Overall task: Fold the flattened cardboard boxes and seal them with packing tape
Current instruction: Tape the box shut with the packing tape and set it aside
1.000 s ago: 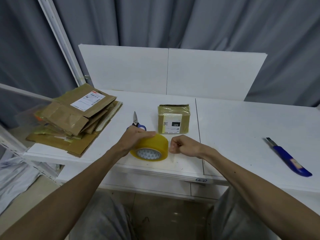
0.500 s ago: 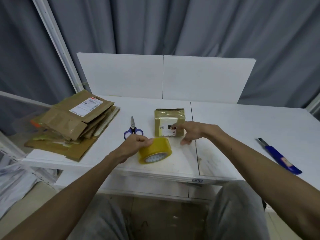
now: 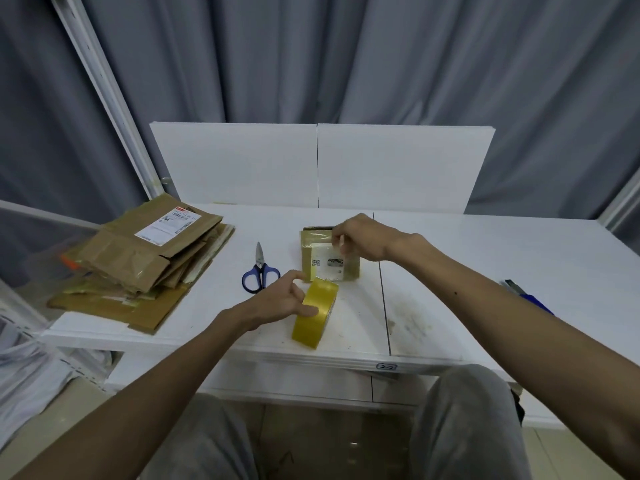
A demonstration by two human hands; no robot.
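- The left hand (image 3: 284, 301) is nearest the body, forearm reaching in low, fingers and thumb curled round the tape roll (image 3: 316, 311)
- The roll stands on its edge on the tabletop (image 3: 433, 306), its band running away from the person, straight toward the box
- Just past the roll's far rim, close enough that a gap is hard to see, sits the small folded box (image 3: 311, 252), label up; its longer side seems to lie in line with the roll
- The right hand (image 3: 362, 239) hangs over the far right part of that box, wrist raised, knuckles up, fingers curled down with thumb and forefinger drawn together; whether they pinch a tape end cannot be told, since clear film would barely show here
- By my reading the coming move turns on that line: the right hand, nearer the box, sets the strip down while the left feeds the roll along the same axis
- Scissors (image 3: 259, 270) lie just left of the left hand, blades pointing away
- Flattened cardboard boxes (image 3: 138, 258) are piled well to the left of both hands, still unfolded
- A blue knife (image 3: 531, 297) shows partly beyond the right forearm
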